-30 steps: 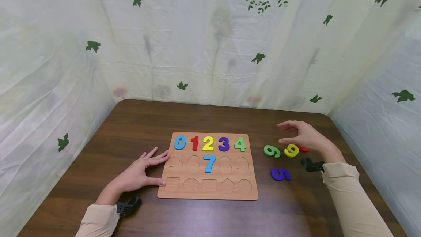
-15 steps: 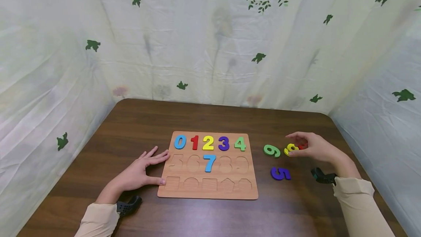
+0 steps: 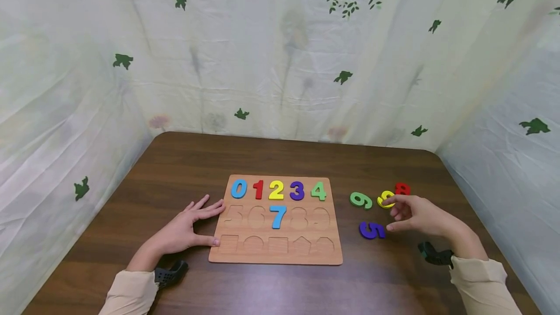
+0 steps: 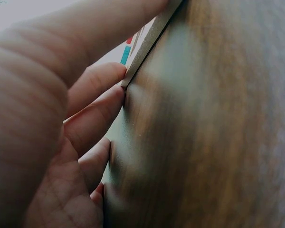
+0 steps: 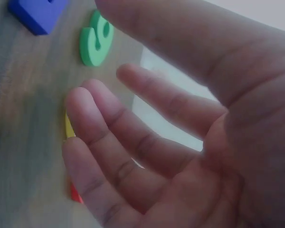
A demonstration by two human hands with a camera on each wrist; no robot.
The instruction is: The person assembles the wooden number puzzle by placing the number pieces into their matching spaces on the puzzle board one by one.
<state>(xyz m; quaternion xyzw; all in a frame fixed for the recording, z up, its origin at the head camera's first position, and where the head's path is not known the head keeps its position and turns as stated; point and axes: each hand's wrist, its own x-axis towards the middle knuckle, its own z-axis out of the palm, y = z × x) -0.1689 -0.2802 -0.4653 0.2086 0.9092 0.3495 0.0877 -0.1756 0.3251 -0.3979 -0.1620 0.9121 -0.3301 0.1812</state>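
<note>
My left hand (image 3: 183, 230) rests spread at the left edge of a wooden number board (image 3: 258, 256), thumb and fingertips touching it. In the board's top row sit a blue 0 (image 3: 238, 188), red 1 (image 3: 258, 190), yellow 2 (image 3: 276, 190), purple 3 (image 3: 297, 191) and green 4 (image 3: 318, 191); a blue 7 (image 3: 277, 217) is below them. My right hand (image 3: 422, 215) hovers with loosely bent fingers and nothing held, between the purple 5 (image 3: 372, 230) and a yellow number piece (image 3: 385, 198), which its fingers partly cover.
A green number piece (image 3: 360, 201), a 6 or 9, lies right of the board on the brown table (image 3: 280, 288). Behind the right hand is a red 8 (image 3: 402, 188). White leaf-printed cloth (image 3: 271, 72) encloses the table's back and sides.
My right hand has come nearer my body, from above the yellow and red pieces toward the purple 5. The red 8 now shows uncovered. The left hand has stayed still.
</note>
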